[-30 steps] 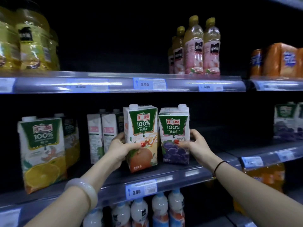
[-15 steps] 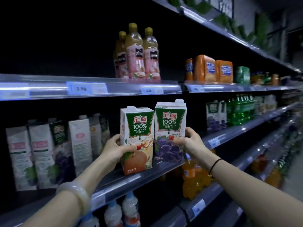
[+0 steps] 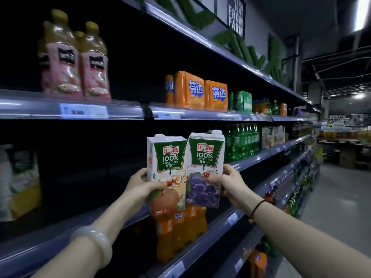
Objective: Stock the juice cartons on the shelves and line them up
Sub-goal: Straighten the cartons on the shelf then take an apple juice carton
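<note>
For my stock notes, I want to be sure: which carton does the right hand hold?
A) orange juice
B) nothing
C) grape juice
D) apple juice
C: the right hand grips the grape juice carton, its label reading GRAPE JUICE; the left hand holds the apple juice carton.

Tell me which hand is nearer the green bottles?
Right. The right hand, on the grape carton, is just below-left of the green bottles; the left hand is farther left.

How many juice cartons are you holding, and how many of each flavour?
apple juice carton, in the left hand: 1
grape juice carton, in the right hand: 1
Total: 2
</note>
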